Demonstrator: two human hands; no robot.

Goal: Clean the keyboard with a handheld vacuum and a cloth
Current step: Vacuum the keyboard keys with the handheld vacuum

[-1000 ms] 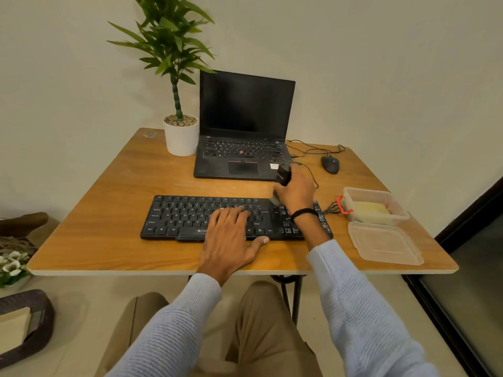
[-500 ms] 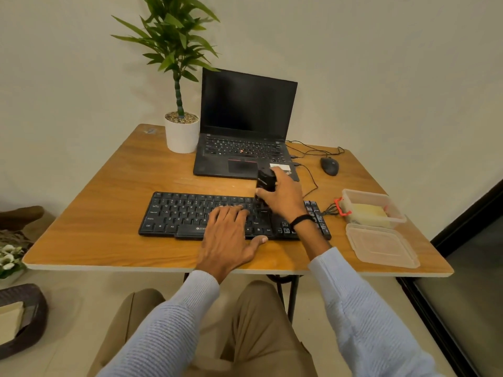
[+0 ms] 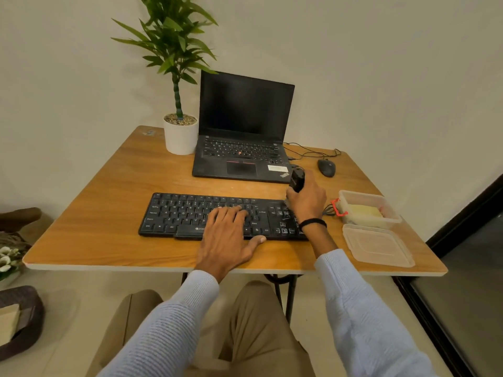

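Pale plain wall backs a square wood-grain counter (image 3: 109,213) at which a person sits, light blue knit sleeves and tan trousers showing at the bottom of the view. A long black full-size keyboard (image 3: 177,213) lies flat near the counter's front edge, roughly parallel to it. The left hand (image 3: 228,235) rests palm down on the middle-right keys, fingers straight and together, with the thumb spread out along the keyboard's front rim. The right hand (image 3: 307,202), with a black band (image 3: 313,223) at the wrist, is at the far right end of the keyboard, its fingers curled round a small black handheld vacuum (image 3: 297,180). The vacuum stands nearly upright, its top poking out above the knuckles. Its lower end is hidden behind the hand, so whether it touches the keys cannot be told. Just right of the keyboard sits an open clear plastic container (image 3: 392,213) holding a pale yellow cloth (image 3: 363,212), and a small red clip (image 3: 337,209) is at the container's left side. The container's clear flat lid (image 3: 377,248) lies in front of it, near the counter's right corner. Behind the keyboard stands an open black laptop (image 3: 245,148) with a dark screen. To its left is a green leafy plant in a white pot (image 3: 181,138), and to its right a black corded mouse (image 3: 326,167).
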